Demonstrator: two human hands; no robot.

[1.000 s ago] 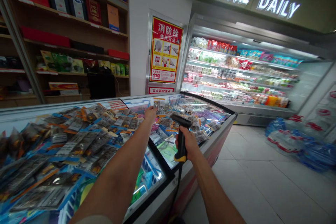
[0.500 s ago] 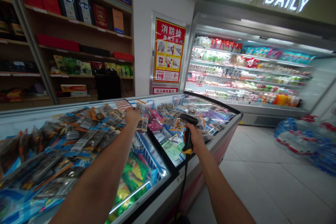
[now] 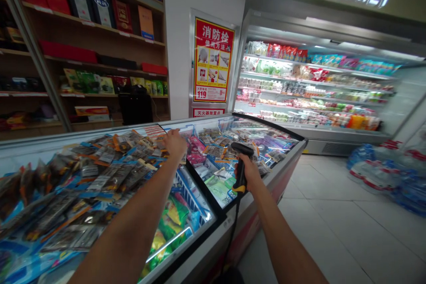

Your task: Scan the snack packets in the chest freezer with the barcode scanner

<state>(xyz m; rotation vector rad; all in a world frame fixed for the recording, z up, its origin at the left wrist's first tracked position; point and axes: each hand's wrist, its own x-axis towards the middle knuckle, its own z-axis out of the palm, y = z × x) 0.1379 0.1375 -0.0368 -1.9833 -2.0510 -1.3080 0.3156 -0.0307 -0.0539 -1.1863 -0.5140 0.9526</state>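
Observation:
My right hand [image 3: 248,172] is wrapped around the handle of a black and yellow barcode scanner [image 3: 240,166], held upright over the freezer's front rim. Its cord hangs down past the freezer. My left hand [image 3: 175,143] reaches palm down to the far side of the freezer, over the small snack packets near the dark divider. Its fingers are mostly hidden from me, so any packet in them does not show. Many clear-and-dark snack packets [image 3: 111,177] with orange and blue edges lie heaped on the left. More of these packets [image 3: 216,151] lie right of the divider.
The chest freezer [image 3: 229,219] has a dark divider frame and green-yellow bags [image 3: 173,213] under its glass. A lit dairy cooler [image 3: 316,84] stands behind on the right. Bottled water packs [image 3: 376,171] sit on the tiled floor. Boxed goods fill wooden shelves at left.
My left hand has shifted slightly right and turned palm down; the packet seen at its fingers before is now out of sight. My right hand keeps the barcode scanner, nearly still.

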